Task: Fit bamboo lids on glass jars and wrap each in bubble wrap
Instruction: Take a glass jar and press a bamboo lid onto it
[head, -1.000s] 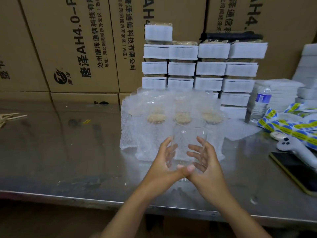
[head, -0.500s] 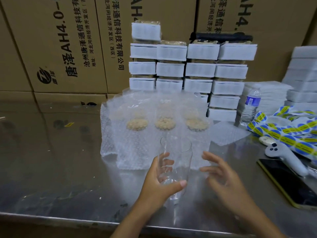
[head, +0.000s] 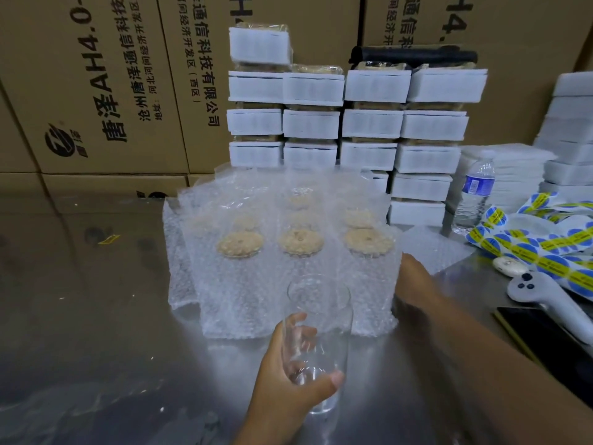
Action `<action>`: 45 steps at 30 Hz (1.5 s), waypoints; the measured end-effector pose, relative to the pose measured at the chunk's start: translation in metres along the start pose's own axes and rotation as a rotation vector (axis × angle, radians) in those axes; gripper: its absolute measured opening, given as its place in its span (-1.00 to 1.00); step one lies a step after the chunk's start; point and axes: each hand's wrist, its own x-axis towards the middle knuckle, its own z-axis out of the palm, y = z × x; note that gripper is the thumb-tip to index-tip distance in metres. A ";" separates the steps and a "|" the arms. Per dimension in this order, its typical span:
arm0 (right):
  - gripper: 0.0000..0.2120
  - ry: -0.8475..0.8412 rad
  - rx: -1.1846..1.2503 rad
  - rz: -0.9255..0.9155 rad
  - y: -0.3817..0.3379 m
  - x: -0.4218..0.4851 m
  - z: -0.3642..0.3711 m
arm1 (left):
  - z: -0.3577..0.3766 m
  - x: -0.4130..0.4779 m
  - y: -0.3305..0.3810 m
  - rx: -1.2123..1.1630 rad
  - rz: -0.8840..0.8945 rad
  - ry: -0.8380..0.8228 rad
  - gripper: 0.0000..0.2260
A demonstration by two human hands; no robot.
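Nearest you, at the front of the steel bench (head: 96, 316), your left hand (head: 288, 383) holds a bare glass jar (head: 317, 316) low on its wall. The thumb lies across the near side and the fingers curl round the far side, showing through the glass. The jar is upright with its mouth open. It has no lid and no wrap, and I cannot tell whether its base rests on the bench.

Further out and to the right, your right arm stretches forward. Your right hand (head: 414, 277) ends at the right edge of the wrapped jars (head: 256, 284). Its fingers are blurred and partly hidden, so I cannot tell whether they are spread or pinching anything.

Beyond the bare jar, each of those wrapped jars stands in bubble wrap with a bamboo lid (head: 240, 245) showing through the top, three in the front row and more behind. They look finished. Just right of them a loose bubble wrap sheet (head: 433, 248) lies flat on the bench, and it is likely what you are after. For the jar you hold, both steps are left: lid, then wrap.

At the back, stacks of white-banded packs (head: 369, 123) stand against cardboard boxes (head: 112, 91).
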 end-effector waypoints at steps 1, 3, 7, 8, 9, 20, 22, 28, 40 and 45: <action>-0.67 -0.023 0.003 0.020 -0.002 0.003 0.002 | 0.000 0.000 -0.001 0.002 -0.002 -0.009 -0.24; -0.65 -0.067 0.024 0.052 -0.007 0.008 0.006 | 0.000 0.000 -0.003 0.009 -0.014 -0.022 -0.22; -0.68 -0.120 -0.158 0.125 -0.009 0.011 0.012 | -0.003 0.001 -0.007 0.019 -0.032 -0.039 -0.20; -0.69 -0.095 -0.188 0.124 -0.009 0.013 0.013 | -0.003 0.002 -0.007 0.018 -0.036 -0.039 -0.20; -0.70 -0.072 -0.211 0.124 -0.009 0.015 0.014 | -0.004 0.003 -0.008 0.016 -0.038 -0.042 -0.20; -0.69 -0.146 -0.302 0.099 -0.004 0.020 0.008 | -0.006 0.006 -0.007 0.025 -0.022 -0.049 -0.23; -0.71 -0.128 -0.326 0.095 0.000 0.014 0.003 | -0.006 0.007 -0.008 0.025 -0.018 -0.042 -0.26; -0.77 0.181 0.150 0.231 -0.001 -0.023 -0.022 | -0.004 0.007 -0.007 0.056 0.001 -0.044 -0.30; -0.43 -0.006 1.751 0.044 -0.067 -0.130 -0.087 | -0.002 -0.002 0.004 0.064 -0.017 -0.059 -0.33; -0.62 -0.089 1.624 -0.243 -0.102 -0.153 -0.067 | -0.003 -0.004 0.003 0.066 -0.013 -0.044 -0.26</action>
